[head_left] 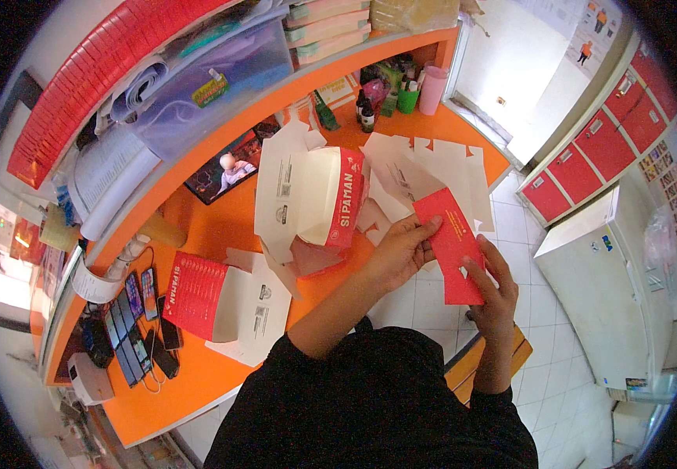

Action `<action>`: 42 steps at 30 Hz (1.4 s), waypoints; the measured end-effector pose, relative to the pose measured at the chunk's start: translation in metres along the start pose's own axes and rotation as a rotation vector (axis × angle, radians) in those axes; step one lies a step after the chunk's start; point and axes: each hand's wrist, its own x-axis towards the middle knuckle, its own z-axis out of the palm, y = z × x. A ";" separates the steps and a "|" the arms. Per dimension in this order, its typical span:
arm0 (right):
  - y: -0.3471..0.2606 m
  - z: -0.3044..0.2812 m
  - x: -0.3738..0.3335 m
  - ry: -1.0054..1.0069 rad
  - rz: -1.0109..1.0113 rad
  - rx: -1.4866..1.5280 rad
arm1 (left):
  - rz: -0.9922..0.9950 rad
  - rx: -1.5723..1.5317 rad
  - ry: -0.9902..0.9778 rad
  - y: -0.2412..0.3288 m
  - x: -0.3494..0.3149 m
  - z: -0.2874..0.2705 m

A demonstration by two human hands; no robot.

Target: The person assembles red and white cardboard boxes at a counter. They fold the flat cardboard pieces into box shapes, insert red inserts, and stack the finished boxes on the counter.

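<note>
My left hand (402,248) pinches the left edge of a red cardboard piece (449,238), thumb on top. At its lower right edge my right hand (496,285) grips the same piece between thumb and fingers. It is held up above the floor, just off the table's right side. To the left, on the orange table, an open red-and-white food box (348,195) lies with its white flaps spread. A second red-and-white box (196,291) sits nearer me on the left. Flat white cardboard blanks (456,168) lie behind my hands, partly covered by the red piece.
Several phones (148,293) and cables lie at the table's left end. A screen (229,168) stands at the back under a shelf with a purple plastic bin (217,90). Bottles (367,116) and a pink tumbler (433,90) are farther right. A white fridge (596,273) stands right.
</note>
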 end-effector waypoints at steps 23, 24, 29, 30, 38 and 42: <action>-0.022 0.045 0.007 0.173 0.278 -0.047 | 0.218 0.140 0.172 -0.028 -0.002 0.026; -0.022 0.044 0.006 0.155 0.281 -0.002 | 0.219 0.122 0.176 -0.026 -0.001 0.027; -0.020 0.047 0.002 0.175 0.303 -0.030 | 0.180 0.129 0.185 -0.029 -0.005 0.028; -0.020 0.051 0.003 0.187 0.297 -0.052 | 0.220 0.163 0.200 -0.034 -0.006 0.027; -0.018 0.066 0.007 0.190 0.475 0.039 | 0.268 0.342 0.114 -0.056 -0.006 0.017; 0.000 0.054 0.008 0.176 0.593 0.537 | 0.169 1.036 0.063 -0.023 -0.011 -0.021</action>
